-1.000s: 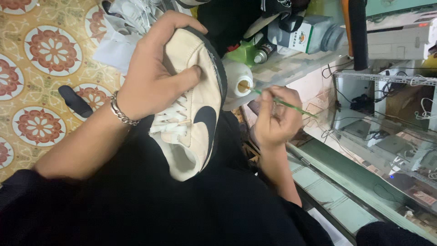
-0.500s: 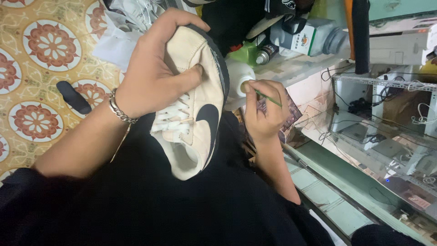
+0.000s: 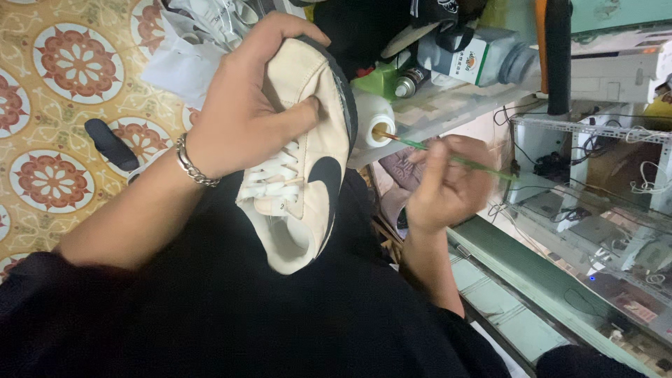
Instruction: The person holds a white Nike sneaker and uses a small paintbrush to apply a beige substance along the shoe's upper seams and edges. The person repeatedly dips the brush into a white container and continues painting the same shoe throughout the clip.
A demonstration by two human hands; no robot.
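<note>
Cream shoe (image 3: 301, 161) gripped in my left hand (image 3: 241, 112); right hand (image 3: 448, 185) pinches brush (image 3: 448, 155), tip dipping the jar (image 3: 374, 119) at twelve o'clock.

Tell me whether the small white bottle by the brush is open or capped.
Open: the small white bottle shows a bare mouth, with the thin green-handled brush tip at it.

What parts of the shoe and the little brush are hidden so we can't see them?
- Head view: the left hand covers part of the cream shoe's upper; its sole faces away.
- The green brush's tip sits in the white bottle's mouth, so its bristles are hidden.
- The right hand is motion-blurred, so its grip is unclear.
</note>
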